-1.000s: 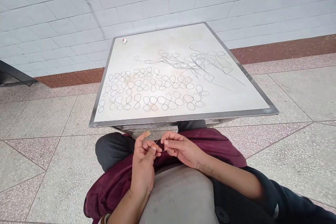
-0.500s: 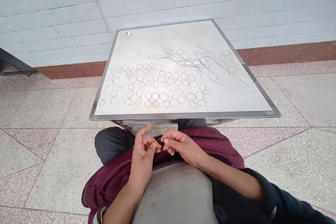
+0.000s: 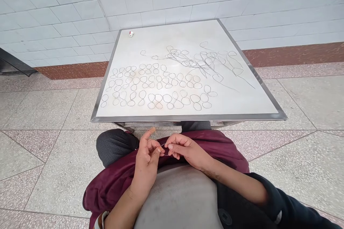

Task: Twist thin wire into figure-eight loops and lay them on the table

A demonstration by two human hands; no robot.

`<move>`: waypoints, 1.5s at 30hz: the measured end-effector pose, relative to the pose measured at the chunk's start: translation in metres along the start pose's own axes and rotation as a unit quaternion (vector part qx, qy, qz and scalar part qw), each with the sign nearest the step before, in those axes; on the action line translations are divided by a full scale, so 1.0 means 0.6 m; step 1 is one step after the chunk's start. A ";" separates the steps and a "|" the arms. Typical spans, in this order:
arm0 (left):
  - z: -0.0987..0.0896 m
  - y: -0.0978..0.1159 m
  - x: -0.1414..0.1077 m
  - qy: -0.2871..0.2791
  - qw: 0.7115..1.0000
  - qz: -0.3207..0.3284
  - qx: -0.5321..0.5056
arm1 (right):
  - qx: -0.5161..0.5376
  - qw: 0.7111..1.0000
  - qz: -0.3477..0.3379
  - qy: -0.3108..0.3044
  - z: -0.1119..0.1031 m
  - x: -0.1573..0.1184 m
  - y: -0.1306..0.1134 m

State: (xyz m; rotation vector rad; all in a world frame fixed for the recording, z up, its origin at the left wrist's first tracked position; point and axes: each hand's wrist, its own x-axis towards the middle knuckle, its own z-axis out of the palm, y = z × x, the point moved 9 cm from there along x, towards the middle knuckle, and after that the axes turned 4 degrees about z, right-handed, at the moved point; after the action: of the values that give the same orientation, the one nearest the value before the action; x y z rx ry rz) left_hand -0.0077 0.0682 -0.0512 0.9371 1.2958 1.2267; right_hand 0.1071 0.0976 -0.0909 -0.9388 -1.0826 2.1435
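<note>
Above my lap, my left hand (image 3: 148, 154) pinches a thin wire loop (image 3: 167, 155) between thumb and fingertips, its index finger raised with a tan strip on the tip. My right hand (image 3: 184, 147) pinches the same wire from the other side, thumb against forefinger. Part of the loop is hidden by the fingers. Beyond my hands, several figure-eight wire pieces (image 3: 159, 99) lie in rough rows on the white table (image 3: 242, 103). Behind them to the right is a tangle of wires with looped ends (image 3: 193, 61).
A small white and red object (image 3: 131, 34) sits at the table's far left corner. The table has a metal edge (image 3: 188, 117) just in front of my knees. A white tiled wall (image 3: 172, 0) stands behind it. Maroon cloth (image 3: 113, 186) covers my lap.
Both hands keep their pinch on the wire with only a tiny shift. The wire curve between them shows slightly more. Nothing on the table has moved.
</note>
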 end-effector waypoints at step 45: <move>0.025 -0.020 0.019 -0.216 0.967 -0.129 0.044 | -0.242 0.969 -0.044 0.000 0.026 -0.005 -0.012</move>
State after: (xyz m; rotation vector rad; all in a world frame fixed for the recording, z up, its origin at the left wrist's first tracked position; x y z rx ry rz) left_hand 0.0072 0.0793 -0.0631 0.9975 1.0840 0.7178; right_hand 0.0978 0.0922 -0.0771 -1.0754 -1.6590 1.8360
